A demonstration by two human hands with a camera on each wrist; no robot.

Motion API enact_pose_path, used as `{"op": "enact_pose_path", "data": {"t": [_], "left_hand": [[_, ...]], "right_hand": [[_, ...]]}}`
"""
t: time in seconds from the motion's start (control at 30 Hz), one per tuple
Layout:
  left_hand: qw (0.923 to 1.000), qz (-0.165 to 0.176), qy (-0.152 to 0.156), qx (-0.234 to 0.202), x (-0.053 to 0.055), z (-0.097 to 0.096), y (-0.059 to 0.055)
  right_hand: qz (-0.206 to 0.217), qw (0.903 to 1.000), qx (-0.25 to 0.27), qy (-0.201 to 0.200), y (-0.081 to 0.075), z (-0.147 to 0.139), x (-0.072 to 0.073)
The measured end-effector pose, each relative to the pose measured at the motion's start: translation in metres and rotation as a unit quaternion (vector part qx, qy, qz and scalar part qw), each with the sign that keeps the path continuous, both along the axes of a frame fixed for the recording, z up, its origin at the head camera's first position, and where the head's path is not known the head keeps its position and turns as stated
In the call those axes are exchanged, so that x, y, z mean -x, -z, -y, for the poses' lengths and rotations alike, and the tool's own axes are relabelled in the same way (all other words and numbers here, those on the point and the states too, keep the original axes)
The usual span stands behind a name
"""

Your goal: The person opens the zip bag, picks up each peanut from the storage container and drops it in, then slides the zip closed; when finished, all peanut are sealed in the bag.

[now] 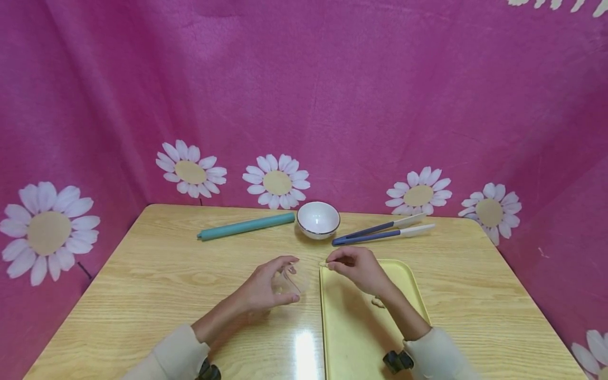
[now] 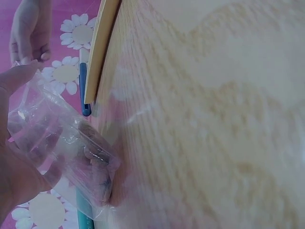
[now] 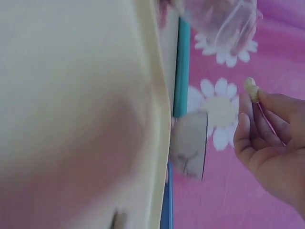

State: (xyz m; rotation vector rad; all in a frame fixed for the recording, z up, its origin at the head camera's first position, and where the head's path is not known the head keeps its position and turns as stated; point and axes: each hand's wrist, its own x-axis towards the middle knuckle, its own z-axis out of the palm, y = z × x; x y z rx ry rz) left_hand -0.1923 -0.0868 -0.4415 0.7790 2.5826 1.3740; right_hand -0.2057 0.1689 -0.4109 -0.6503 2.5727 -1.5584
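My left hand (image 1: 266, 285) holds a clear plastic bag (image 2: 71, 138), its thumb and fingers spread around the mouth. Some brownish pieces (image 2: 97, 167) lie low in the bag, blurred by the plastic. Between the thumb and fingertips of my right hand (image 1: 356, 266) is a peanut in its shell (image 3: 251, 90), pinched above the far left corner of the yellow tray (image 1: 347, 327). Another peanut (image 1: 378, 302) rests on the tray, close beside my right forearm.
Behind the hands stands a white bowl (image 1: 318, 217) with a dark rim. A teal rod (image 1: 247, 227) lies to its left, and blue-and-white tongs (image 1: 375, 232) to its right. Pink cloth (image 1: 313, 105) with daisies hangs around the wooden table (image 1: 157, 264).
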Motion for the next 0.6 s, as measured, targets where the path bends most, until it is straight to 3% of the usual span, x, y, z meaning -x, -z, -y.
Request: {"op": "enact_pose_path", "data": {"t": [0.2,0.6], "left_hand": [[1.0000,0.004,0.000,-0.002,0.000,0.000,0.000],[1.0000,0.007,-0.004,-0.001,0.000,0.000,0.000]], "right_hand": [[0.009,0.9994,-0.001,-0.035,-0.002,0.026,-0.006],[0.005,0.9984,-0.029,-0.048,-0.003,0.050,-0.013]]}}
